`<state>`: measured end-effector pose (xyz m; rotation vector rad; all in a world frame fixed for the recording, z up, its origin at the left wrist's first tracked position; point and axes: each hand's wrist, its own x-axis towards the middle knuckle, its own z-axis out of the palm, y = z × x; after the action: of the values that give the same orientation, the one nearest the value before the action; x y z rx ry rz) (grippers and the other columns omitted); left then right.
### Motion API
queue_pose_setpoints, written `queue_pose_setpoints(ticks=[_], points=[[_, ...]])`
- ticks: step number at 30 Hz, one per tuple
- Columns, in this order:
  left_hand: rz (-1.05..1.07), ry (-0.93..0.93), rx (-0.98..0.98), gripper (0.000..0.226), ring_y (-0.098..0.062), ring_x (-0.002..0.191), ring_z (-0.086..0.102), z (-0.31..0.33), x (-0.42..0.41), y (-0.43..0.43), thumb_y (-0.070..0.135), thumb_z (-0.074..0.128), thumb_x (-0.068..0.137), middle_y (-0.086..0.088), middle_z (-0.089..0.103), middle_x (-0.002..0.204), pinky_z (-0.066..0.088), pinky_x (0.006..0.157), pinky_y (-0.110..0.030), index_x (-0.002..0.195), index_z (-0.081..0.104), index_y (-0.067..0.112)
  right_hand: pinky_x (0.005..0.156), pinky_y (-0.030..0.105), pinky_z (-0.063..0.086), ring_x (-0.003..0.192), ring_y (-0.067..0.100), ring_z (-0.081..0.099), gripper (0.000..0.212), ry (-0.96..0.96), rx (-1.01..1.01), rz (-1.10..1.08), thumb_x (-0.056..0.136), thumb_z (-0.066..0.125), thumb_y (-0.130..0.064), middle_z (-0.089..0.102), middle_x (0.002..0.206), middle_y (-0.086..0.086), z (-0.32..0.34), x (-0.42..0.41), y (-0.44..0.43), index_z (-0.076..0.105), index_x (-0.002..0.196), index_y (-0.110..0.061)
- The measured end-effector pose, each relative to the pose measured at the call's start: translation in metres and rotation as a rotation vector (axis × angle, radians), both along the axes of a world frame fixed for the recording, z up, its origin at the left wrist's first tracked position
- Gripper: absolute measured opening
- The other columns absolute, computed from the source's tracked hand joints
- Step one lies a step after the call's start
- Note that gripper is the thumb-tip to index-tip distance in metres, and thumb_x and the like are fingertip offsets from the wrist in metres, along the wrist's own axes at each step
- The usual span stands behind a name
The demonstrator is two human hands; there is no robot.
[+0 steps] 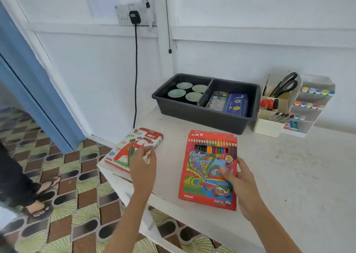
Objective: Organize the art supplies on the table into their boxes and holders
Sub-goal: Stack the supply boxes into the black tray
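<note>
The right hand (238, 183) grips the colour pencil box (209, 168) at its right edge, thumb (224, 171) pressed on the printed front and the other fingers tucked behind the edge, wrist reaching in from the lower right. The box lies near the front of the white table (279, 175). The left hand (143, 166) hangs over the near right corner of the oil pastels box (133, 146), which sits at the table's front left corner; its fingers are loosely curled and grasp nothing visible, though whether they touch the box I cannot tell. Behind stand a grey divided tray (204, 116) and a white desk organiser (269, 125).
</note>
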<state>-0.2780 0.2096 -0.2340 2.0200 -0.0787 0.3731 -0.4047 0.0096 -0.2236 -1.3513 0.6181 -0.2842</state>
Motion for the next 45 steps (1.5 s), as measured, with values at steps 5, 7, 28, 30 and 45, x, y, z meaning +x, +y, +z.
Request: queue_pose_setpoints(ticks=[5, 7, 28, 30, 45], points=[[0.099, 0.22, 0.506, 0.061, -0.03, 0.113, 0.053, 0.002, 0.078, 0.067, 0.049, 0.059, 0.086, -0.013, 0.058, 0.123, 0.043, 0.092, -0.041, 0.129, 0.048, 0.006, 0.059, 0.03, 0.059, 0.076, 0.015, 0.072, 0.035, -0.034, -0.006, 0.066, 0.086, 0.064, -0.02, 0.068, 0.1, -0.006, 0.004, 0.043, 0.02, 0.05, 0.117, -0.026], [0.017, 0.353, 0.632, 0.079, -0.029, 0.114, 0.054, -0.003, 0.095, 0.083, 0.063, 0.058, 0.08, -0.01, 0.056, 0.125, 0.046, 0.09, -0.04, 0.134, 0.042, 0.008, 0.059, 0.03, 0.059, 0.076, 0.015, 0.072, 0.032, -0.041, -0.007, 0.082, 0.086, 0.064, -0.02, 0.068, 0.1, -0.006, 0.005, 0.057, 0.027, 0.051, 0.115, -0.027], [-0.434, 0.572, -0.165, 0.072, -0.019, 0.074, 0.072, 0.053, 0.111, 0.065, 0.029, 0.076, 0.072, 0.0, 0.067, 0.101, 0.058, 0.056, -0.033, 0.133, 0.04, 0.04, 0.065, 0.038, 0.06, 0.08, 0.021, 0.072, 0.028, -0.061, -0.057, -0.069, 0.087, 0.063, -0.022, 0.072, 0.099, 0.0, 0.016, 0.088, 0.015, 0.056, 0.113, -0.028], [-0.44, 0.549, -0.262, 0.072, -0.023, 0.074, 0.072, 0.068, 0.111, 0.054, 0.034, 0.076, 0.067, -0.001, 0.07, 0.1, 0.058, 0.058, -0.037, 0.132, 0.043, 0.04, 0.067, 0.04, 0.06, 0.08, 0.022, 0.072, 0.03, -0.083, -0.071, -0.124, 0.086, 0.063, -0.023, 0.073, 0.098, 0.0, 0.029, 0.087, -0.001, 0.055, 0.114, -0.028], [-0.657, 0.378, -0.429, 0.054, -0.011, 0.08, 0.069, 0.142, 0.181, -0.15, 0.026, 0.074, 0.079, 0.008, 0.066, 0.097, 0.057, 0.058, -0.022, 0.125, 0.046, 0.032, 0.069, 0.04, 0.057, 0.087, 0.025, 0.067, 0.047, -0.086, -0.029, -0.404, 0.088, 0.062, -0.007, 0.063, 0.111, 0.007, 0.098, 0.187, -0.145, 0.042, 0.128, -0.023]])
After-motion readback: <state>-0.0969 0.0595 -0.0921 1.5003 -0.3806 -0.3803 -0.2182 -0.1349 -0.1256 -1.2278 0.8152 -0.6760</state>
